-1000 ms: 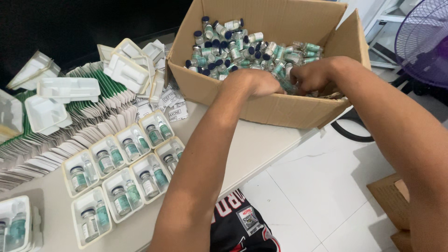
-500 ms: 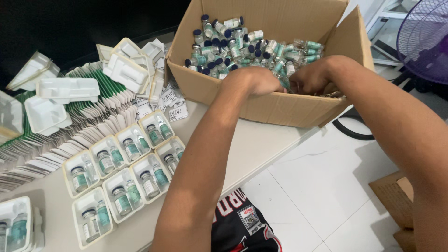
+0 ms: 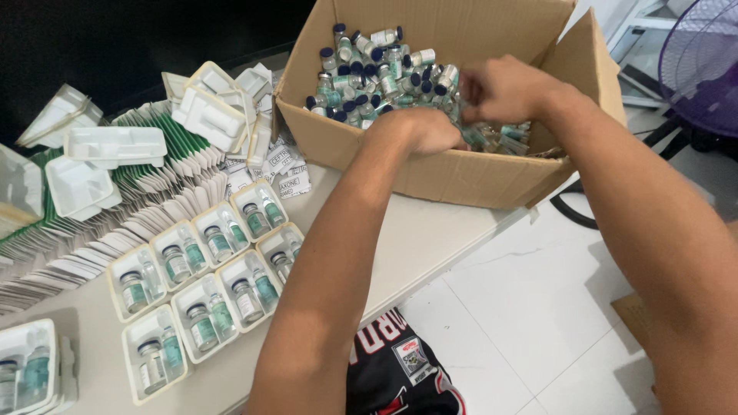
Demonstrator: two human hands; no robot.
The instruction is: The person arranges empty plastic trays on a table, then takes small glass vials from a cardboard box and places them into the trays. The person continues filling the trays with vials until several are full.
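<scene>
— Both hands are inside the cardboard box (image 3: 461, 173): left hand (image 3: 419, 131) curled among the small vials (image 3: 369, 69), right hand (image 3: 503, 88) beside it, fingers closed on vials, though which ones I cannot tell.

— And around the box?

— Left of it on the tabletop (image 3: 430, 238), white trays (image 3: 207, 269) each hold two vials; beyond them, empty trays (image 3: 115, 146) on folded leaflets (image 3: 92, 246). Lifting few vials at once looks safest.

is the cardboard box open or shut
Open. The cardboard box has its flaps up, a heap of small vials shows inside, and both hands reach in over the near wall.
</scene>
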